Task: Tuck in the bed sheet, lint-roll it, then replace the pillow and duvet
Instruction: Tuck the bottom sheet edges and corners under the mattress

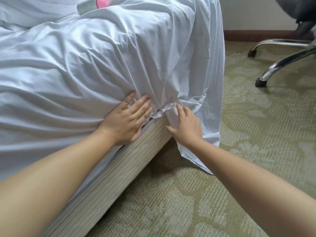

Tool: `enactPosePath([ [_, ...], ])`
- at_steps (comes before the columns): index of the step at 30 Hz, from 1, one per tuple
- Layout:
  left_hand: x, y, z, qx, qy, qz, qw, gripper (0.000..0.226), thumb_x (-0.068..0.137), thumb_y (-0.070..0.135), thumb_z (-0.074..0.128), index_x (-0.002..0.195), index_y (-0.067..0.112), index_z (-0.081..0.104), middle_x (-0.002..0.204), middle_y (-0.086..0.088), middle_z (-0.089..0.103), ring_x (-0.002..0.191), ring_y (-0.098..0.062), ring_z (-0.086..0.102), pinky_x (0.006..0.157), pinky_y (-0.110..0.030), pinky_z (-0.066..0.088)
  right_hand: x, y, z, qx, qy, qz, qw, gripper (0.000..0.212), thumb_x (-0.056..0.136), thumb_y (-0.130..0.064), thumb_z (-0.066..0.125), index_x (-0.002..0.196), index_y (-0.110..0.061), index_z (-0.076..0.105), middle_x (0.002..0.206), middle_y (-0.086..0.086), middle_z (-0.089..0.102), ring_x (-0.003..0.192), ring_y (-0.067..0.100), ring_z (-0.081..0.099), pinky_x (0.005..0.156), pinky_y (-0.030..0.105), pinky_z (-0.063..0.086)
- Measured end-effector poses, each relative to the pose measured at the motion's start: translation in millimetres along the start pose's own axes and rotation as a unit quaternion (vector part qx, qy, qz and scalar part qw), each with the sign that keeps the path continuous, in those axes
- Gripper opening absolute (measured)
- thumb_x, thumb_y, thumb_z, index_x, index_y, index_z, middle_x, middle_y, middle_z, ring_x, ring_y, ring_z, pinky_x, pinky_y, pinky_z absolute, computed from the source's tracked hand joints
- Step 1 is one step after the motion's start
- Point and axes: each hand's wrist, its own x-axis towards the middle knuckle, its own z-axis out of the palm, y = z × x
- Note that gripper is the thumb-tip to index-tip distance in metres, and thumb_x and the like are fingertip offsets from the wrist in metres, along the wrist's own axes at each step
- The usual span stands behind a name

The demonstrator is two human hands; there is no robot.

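A white bed sheet [95, 53] lies wrinkled over the mattress and hangs loose over the bed's corner down to the floor. My left hand [127, 117] presses flat on the sheet at the mattress side, fingers straight. My right hand [185, 124] rests against the bunched sheet at the seam between mattress and striped bed base [109, 178], fingers pushing the fabric inward. A lint roller [95, 4] with a pink part lies on the bed at the top. No pillow or duvet is plainly visible.
Patterned green carpet [188, 194] covers the floor to the right. Chrome legs of an office chair [282, 60] stand at the upper right near a wall with a dark wooden baseboard [256, 35].
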Motion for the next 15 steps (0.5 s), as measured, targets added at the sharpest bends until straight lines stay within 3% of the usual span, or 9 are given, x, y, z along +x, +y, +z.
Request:
enactPosePath([
  [2,0.3,0.4,-0.2,-0.012,-0.004,0.002,1.000,0.064,0.086,0.033,0.025,0.138,0.002,0.046,0.145,-0.022,0.040,0.138,-0.036,0.035,0.115,-0.057,0.009,4.0,-3.9,2.5,0.049,-0.050,0.066,0.995,0.096,0.081,-0.054,0.064,0.151,-0.027,0.004,0.141,0.006,0.032,0.121,0.028,0.048,0.079,0.036,0.044],
  [4,0.5,2.3,0.1,-0.023,-0.011,0.003,1.000,0.063,0.085,0.032,0.028,0.136,0.002,0.048,0.145,-0.023,0.041,0.137,-0.036,0.036,0.114,-0.058,0.010,11.0,-11.4,7.0,0.100,-0.081,0.127,0.984,0.092,0.085,-0.047,0.064,0.150,-0.026,0.002,0.141,0.010,0.033,0.118,0.031,0.052,0.073,0.036,0.043],
  [6,1.2,3.1,1.2,-0.024,-0.014,0.000,1.000,0.061,0.085,0.032,0.029,0.135,0.002,0.050,0.144,-0.022,0.043,0.136,-0.036,0.038,0.114,-0.058,0.009,20.2,-15.8,8.7,0.167,-0.075,0.183,0.966,0.078,0.090,-0.037,0.059,0.149,-0.018,0.010,0.140,0.012,0.037,0.118,0.034,0.052,0.080,0.039,0.045],
  [9,5.3,2.8,4.4,-0.012,-0.012,-0.004,1.000,0.060,0.085,0.032,0.032,0.134,0.003,0.052,0.143,-0.020,0.045,0.135,-0.035,0.039,0.114,-0.058,0.011,42.6,-10.8,5.6,0.239,-0.023,0.216,0.946,0.038,0.095,-0.022,0.046,0.131,-0.008,0.041,0.127,0.014,0.054,0.113,0.033,0.054,0.085,0.035,0.042],
  [11,5.9,4.8,4.1,-0.014,-0.017,-0.002,1.000,0.060,0.085,0.032,0.034,0.134,0.003,0.052,0.143,-0.020,0.044,0.136,-0.035,0.038,0.114,-0.058,0.013,52.3,-10.1,-3.6,0.271,0.069,0.197,0.940,0.024,0.095,-0.015,0.043,0.114,-0.008,0.055,0.115,0.013,0.060,0.105,0.030,0.055,0.075,0.028,0.035],
  [13,4.8,6.0,2.2,-0.017,-0.023,0.003,1.000,0.059,0.084,0.033,0.038,0.134,0.003,0.052,0.144,-0.020,0.044,0.136,-0.035,0.038,0.114,-0.057,0.013,49.3,-17.7,-14.4,0.290,0.136,0.132,0.938,0.018,0.096,-0.015,0.044,0.106,-0.009,0.057,0.110,0.010,0.060,0.100,0.027,0.055,0.072,0.025,0.031],
  [15,3.9,4.8,1.6,-0.023,-0.027,0.002,0.999,0.060,0.082,0.034,0.044,0.134,0.003,0.053,0.143,-0.020,0.045,0.135,-0.035,0.039,0.114,-0.057,0.013,37.2,-21.9,-18.1,0.242,0.132,0.026,0.961,0.022,0.096,-0.018,0.044,0.113,-0.010,0.056,0.114,0.008,0.060,0.103,0.027,0.055,0.080,0.030,0.037],
])
